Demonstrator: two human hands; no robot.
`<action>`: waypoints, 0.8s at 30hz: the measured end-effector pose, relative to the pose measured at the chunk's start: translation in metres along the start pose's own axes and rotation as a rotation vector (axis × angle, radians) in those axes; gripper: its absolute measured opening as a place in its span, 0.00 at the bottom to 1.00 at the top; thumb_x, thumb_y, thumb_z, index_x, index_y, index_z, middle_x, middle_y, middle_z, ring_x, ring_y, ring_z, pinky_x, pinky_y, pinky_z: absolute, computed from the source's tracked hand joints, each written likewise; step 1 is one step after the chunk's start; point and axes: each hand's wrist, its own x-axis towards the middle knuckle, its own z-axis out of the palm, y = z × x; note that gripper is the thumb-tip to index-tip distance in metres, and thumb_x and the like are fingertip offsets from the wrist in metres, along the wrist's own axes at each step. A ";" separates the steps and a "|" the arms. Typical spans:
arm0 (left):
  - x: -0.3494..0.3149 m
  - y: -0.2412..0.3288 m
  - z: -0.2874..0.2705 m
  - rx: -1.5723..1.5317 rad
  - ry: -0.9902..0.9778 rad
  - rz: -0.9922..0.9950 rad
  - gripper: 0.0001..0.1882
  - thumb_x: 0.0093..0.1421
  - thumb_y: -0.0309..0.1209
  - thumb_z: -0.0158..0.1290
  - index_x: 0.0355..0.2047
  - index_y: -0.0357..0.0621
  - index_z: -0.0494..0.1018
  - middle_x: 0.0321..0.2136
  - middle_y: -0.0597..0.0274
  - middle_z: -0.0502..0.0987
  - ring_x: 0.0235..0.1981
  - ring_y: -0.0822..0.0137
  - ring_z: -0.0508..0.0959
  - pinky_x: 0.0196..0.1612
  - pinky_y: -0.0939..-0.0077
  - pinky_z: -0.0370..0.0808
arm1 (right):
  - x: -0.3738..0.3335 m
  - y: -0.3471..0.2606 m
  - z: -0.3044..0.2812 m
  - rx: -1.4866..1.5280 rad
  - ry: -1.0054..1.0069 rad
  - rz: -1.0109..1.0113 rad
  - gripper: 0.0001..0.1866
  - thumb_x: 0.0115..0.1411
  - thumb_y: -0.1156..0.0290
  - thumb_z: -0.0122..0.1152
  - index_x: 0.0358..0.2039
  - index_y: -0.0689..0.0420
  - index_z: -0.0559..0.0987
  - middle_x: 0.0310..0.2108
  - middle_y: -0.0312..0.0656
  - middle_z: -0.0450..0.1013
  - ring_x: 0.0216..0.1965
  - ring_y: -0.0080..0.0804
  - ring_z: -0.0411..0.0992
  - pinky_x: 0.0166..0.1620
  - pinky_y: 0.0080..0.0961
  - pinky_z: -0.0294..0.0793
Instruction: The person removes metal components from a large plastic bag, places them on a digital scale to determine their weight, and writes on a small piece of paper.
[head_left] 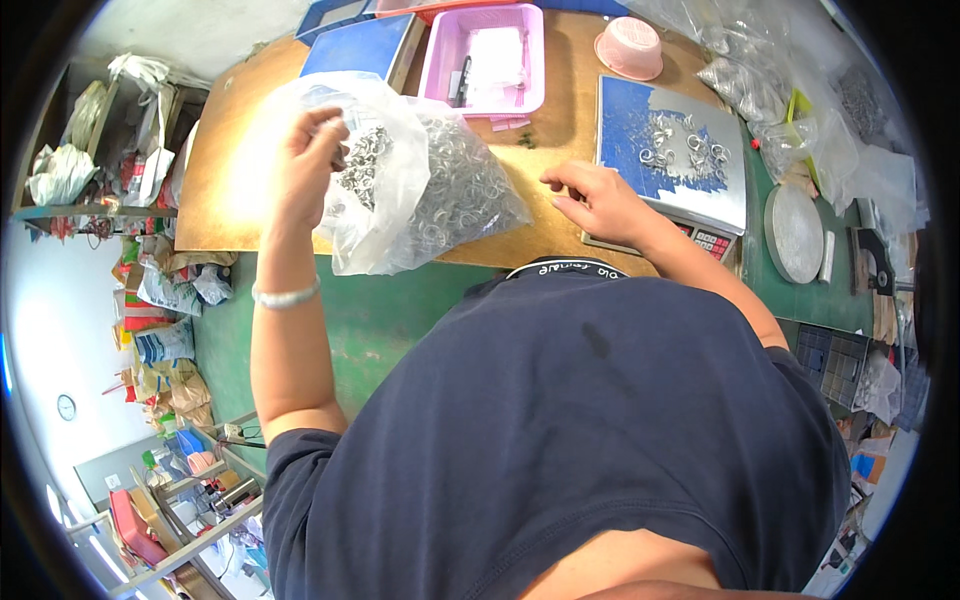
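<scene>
Where the worktop's (570, 110) front edge ran nearest the person, a clear plastic bag (385, 250) of metal rings (470, 190) lay with its mouth spread, probably for easy reaching. The left hand (308, 155) curled narrowly over it; I couldn't tell whether it held anything. The right hand (603, 203), loosely parted, looked empty beside the right-edge scale (622, 125), whose plate seemingly kept loose rings (685, 150) together.

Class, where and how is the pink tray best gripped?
Grip the pink tray probably by its right rim, from the right: that raised edge is exposed, while the clear bag sits by the near-left corner and a blue-topped box along the left.
</scene>
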 end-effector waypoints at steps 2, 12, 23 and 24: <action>0.013 -0.023 -0.009 0.345 -0.078 -0.104 0.13 0.55 0.28 0.47 0.40 0.36 0.68 0.26 0.60 0.70 0.27 0.75 0.70 0.29 0.82 0.67 | 0.020 -0.006 0.006 -0.018 -0.012 -0.027 0.20 0.47 0.73 0.56 0.43 0.60 0.68 0.37 0.46 0.67 0.35 0.37 0.67 0.39 0.28 0.66; -0.039 -0.043 -0.081 1.049 0.589 0.880 0.35 0.43 0.23 0.52 0.53 0.36 0.54 0.53 0.50 0.58 0.53 0.53 0.58 0.53 0.61 0.58 | 0.095 0.002 0.075 -0.226 0.065 -0.032 0.61 0.35 0.54 0.68 0.59 0.58 0.36 0.59 0.56 0.37 0.61 0.51 0.35 0.61 0.38 0.37; 0.013 -0.171 -0.083 -0.046 -0.194 0.033 0.29 0.47 0.26 0.55 0.50 0.35 0.58 0.43 0.55 0.67 0.43 0.66 0.66 0.47 0.74 0.63 | 0.167 -0.003 0.148 -0.126 0.059 -0.174 0.22 0.40 0.58 0.59 0.37 0.54 0.70 0.39 0.42 0.65 0.43 0.40 0.62 0.46 0.34 0.58; 0.015 -0.167 -0.074 -0.094 -0.193 -0.037 0.23 0.49 0.25 0.54 0.46 0.34 0.64 0.39 0.57 0.70 0.39 0.68 0.70 0.44 0.76 0.66 | 0.168 -0.004 0.149 -0.121 0.028 -0.148 0.18 0.40 0.59 0.58 0.32 0.53 0.73 0.37 0.40 0.67 0.42 0.39 0.63 0.45 0.34 0.59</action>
